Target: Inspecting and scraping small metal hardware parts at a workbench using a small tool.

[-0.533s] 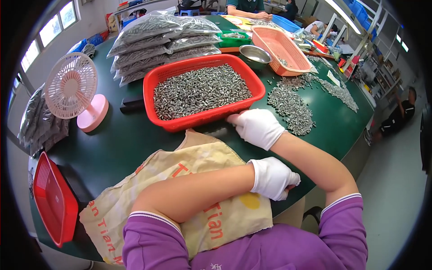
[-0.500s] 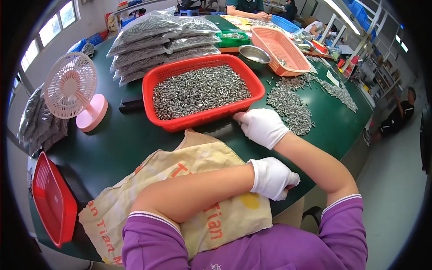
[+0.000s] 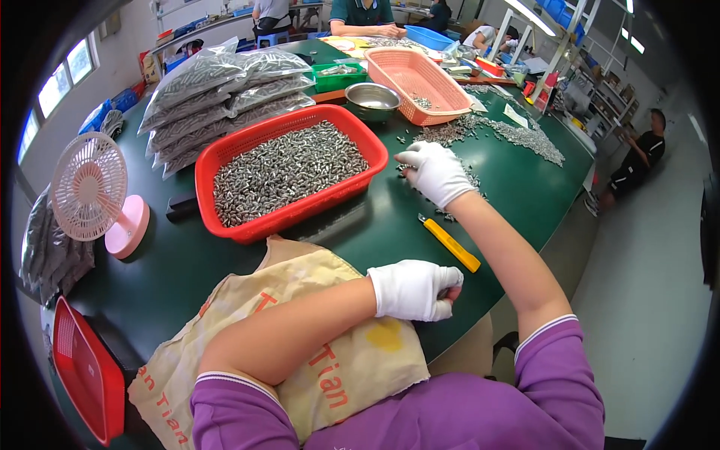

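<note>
My right hand (image 3: 439, 176), in a white glove with bare fingertips, reaches over a pile of small silvery metal pins (image 3: 472, 174). Its thumb and forefinger are apart, and nothing shows between them. Nearer to me, my left hand (image 3: 412, 290), gloved the same way, is closed above the cloth at the table's edge. Something dark shows at its curled fingers, too small to name. Left of my right hand stands a red plastic basket (image 3: 292, 211) filled with the same kind of pins. A yellow utility knife (image 3: 451, 246) lies between my hands, near my right forearm.
Bulging bags of pins (image 3: 191, 97) are stacked behind the basket. A steel bowl (image 3: 373, 97) and a peach basket (image 3: 420, 79) stand farther back. At left are a pink fan (image 3: 90, 187) and a red tray (image 3: 90, 367). A printed cloth (image 3: 300, 337) covers the near edge. People sit beyond.
My right hand has moved from the red basket's near right corner to over the pin pile. The knife now shows beside my forearm. My left hand stays closed. The view has swung right.
</note>
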`<state>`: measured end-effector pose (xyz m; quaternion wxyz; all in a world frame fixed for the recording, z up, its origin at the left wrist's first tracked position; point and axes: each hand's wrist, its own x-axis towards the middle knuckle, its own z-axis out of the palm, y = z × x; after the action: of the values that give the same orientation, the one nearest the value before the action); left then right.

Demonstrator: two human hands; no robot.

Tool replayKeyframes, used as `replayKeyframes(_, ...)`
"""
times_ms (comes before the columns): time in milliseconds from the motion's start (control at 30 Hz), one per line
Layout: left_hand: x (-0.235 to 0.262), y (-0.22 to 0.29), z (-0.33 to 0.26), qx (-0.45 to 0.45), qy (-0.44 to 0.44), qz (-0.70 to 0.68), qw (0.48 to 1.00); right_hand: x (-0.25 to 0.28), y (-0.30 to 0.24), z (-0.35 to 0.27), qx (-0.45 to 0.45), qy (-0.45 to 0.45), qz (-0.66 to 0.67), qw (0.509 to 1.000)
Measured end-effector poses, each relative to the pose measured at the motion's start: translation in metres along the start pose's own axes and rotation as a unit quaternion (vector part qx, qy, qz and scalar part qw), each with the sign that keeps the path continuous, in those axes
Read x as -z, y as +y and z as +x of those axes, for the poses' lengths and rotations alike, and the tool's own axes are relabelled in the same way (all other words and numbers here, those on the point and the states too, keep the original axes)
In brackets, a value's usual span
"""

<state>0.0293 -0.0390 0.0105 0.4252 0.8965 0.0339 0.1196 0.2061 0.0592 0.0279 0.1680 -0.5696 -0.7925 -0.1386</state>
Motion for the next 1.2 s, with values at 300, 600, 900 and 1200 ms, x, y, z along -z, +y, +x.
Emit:
replayKeyframes(300, 0.012, -0.001, 0.002, 0.053, -0.02, -0.1, 0.993, -0.006, 0.004, 0.015, -0.042, 0.001, -0.077, 0.996)
replayKeyframes(600, 0.011, -0.012, 0.003, 0.1, 0.018, -0.258, 0.961, 0.092, -0.047, -0.135, -0.122, -0.126, 0.0, 0.984)
replayKeyframes(900, 0.017, -0.01, -0.002, 0.136, 0.071, -0.466, 0.871, 0.072, -0.02, -0.171, -0.186, 0.161, 0.032, 0.969)
replayKeyframes(1200, 0.019, -0.023, -0.001, 0.096, 0.068, -0.521, 0.846, 0.057, 0.1, -0.157, -0.45, 0.0, -0.083, 0.889)
